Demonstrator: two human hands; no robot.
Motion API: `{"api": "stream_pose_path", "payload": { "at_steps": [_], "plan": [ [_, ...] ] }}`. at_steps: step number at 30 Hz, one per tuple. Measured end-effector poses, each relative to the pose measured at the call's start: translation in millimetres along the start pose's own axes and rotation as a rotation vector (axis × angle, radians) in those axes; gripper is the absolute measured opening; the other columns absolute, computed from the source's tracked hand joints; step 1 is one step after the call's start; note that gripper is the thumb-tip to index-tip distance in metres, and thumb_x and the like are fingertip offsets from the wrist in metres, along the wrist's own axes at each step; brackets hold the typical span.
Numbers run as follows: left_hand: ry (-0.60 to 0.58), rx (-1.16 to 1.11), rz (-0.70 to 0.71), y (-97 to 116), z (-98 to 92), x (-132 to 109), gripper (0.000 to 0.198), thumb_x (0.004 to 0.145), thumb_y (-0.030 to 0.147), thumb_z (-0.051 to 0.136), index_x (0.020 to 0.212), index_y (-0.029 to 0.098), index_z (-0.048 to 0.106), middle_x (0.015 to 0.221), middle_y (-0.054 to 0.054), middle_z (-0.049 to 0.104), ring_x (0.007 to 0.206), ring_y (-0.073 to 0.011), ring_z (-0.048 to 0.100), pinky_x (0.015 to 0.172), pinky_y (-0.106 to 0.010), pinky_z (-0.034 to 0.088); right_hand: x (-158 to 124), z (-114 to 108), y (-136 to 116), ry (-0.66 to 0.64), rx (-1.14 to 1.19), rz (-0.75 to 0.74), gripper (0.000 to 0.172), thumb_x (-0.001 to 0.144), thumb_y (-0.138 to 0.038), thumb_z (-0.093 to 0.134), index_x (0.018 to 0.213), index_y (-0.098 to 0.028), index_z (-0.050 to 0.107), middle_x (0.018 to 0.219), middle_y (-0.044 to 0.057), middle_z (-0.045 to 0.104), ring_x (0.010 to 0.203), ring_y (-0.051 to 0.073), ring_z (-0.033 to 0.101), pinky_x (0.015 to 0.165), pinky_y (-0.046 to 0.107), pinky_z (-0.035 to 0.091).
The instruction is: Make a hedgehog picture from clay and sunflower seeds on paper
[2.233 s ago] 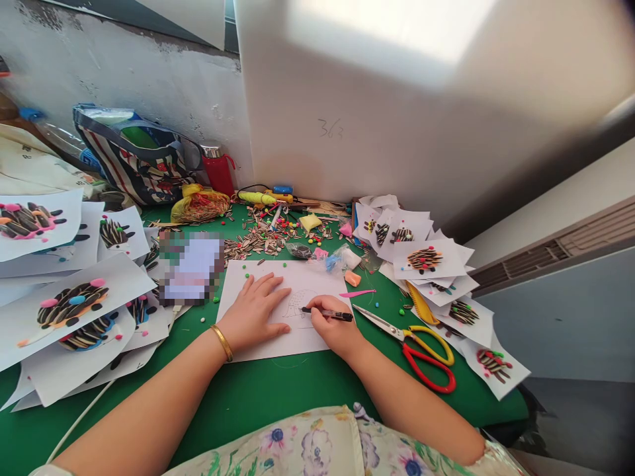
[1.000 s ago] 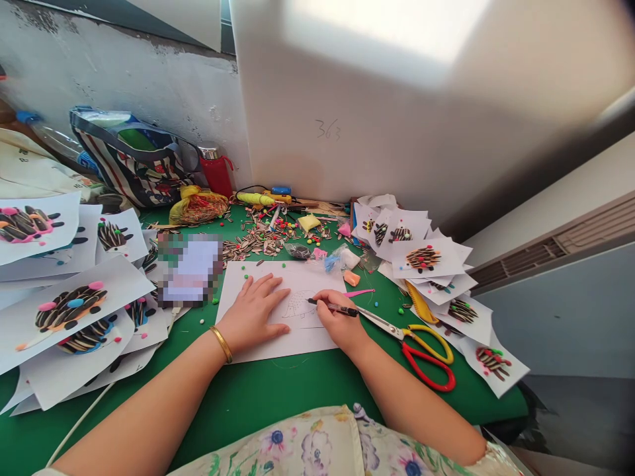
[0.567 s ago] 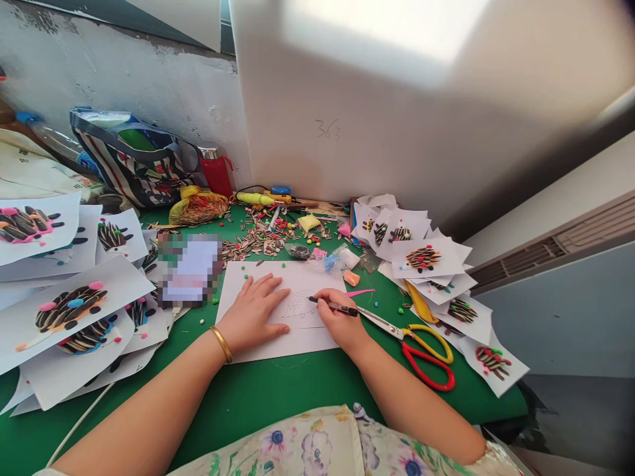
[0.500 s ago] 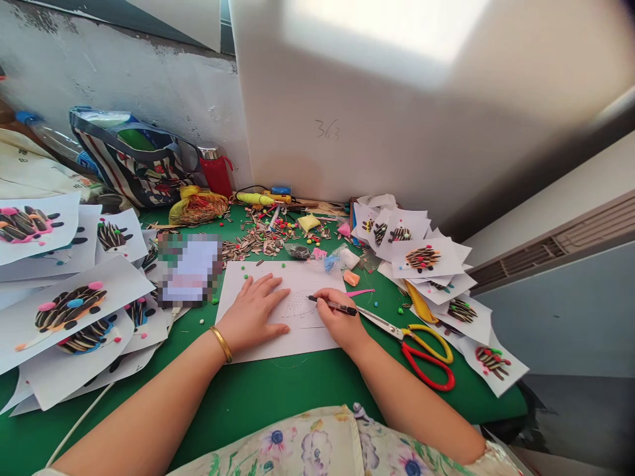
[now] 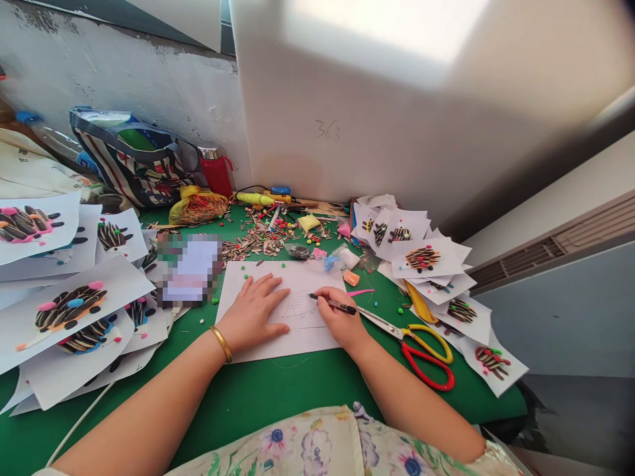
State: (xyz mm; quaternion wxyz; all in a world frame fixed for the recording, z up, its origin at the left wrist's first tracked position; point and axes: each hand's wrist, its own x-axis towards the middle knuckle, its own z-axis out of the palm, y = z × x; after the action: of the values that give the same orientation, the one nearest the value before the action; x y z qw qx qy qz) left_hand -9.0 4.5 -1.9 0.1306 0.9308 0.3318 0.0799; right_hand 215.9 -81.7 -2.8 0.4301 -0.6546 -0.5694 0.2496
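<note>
A white sheet of paper [image 5: 248, 344] lies on the green tabletop [image 5: 238, 403]. On it is a line drawing of a hedgehog [image 5: 299, 305], with short spine marks on its back and a line beneath it. My left hand [image 5: 255, 311] rests flat on the sheet with fingers spread, left of the drawing. My right hand [image 5: 342, 320] is closed round a black pen [image 5: 342, 307], its tip at the upper right of the hedgehog. Red-and-yellow-handled scissors [image 5: 397, 330] lie just right of my right hand. A pink stick [image 5: 361, 292] lies behind that hand.
Stacks of hedgehog pictures made with seeds stand at left [image 5: 94, 297] and right [image 5: 426, 256]. Loose sunflower seeds [image 5: 258, 238] and clay packets [image 5: 308, 223] lie behind the sheet. A blurred phone-like object [image 5: 191, 271], red bottle [image 5: 216, 173] and striped bag [image 5: 133, 155] stand leftward.
The pen tip has shifted very slightly up over the hedgehog's back, with my right hand barely moving. My left hand has stayed in place.
</note>
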Motion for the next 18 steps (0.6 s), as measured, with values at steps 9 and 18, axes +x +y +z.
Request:
{"api": "stream_pose_path", "payload": {
  "at_steps": [9,18],
  "plan": [
    [0.014,-0.020,-0.004,0.9,-0.2,-0.1,0.075,0.073,0.056,0.072,0.139,0.026,0.051,0.152,-0.011,0.041,0.144,-0.0353,0.026,0.119,-0.060,0.013,0.9,-0.7,0.0,-0.002,-0.002,0.018,0.018,0.086,-0.025,0.052,0.092,-0.022,0.069,0.093,0.003,0.070,0.089,0.021,0.062,0.081,0.032,0.048],
    [-0.005,-0.007,-0.012,1.7,-1.2,0.1,0.075,0.074,0.056,0.071,0.139,0.026,0.051,0.152,-0.011,0.040,0.144,-0.0355,0.026,0.119,-0.060,0.013,2.0,-0.6,-0.4,0.020,-0.015,0.004,0.020,0.087,-0.026,0.051,0.095,-0.022,0.068,0.095,0.004,0.069,0.092,0.021,0.062,0.083,0.033,0.048]
  ]
}}
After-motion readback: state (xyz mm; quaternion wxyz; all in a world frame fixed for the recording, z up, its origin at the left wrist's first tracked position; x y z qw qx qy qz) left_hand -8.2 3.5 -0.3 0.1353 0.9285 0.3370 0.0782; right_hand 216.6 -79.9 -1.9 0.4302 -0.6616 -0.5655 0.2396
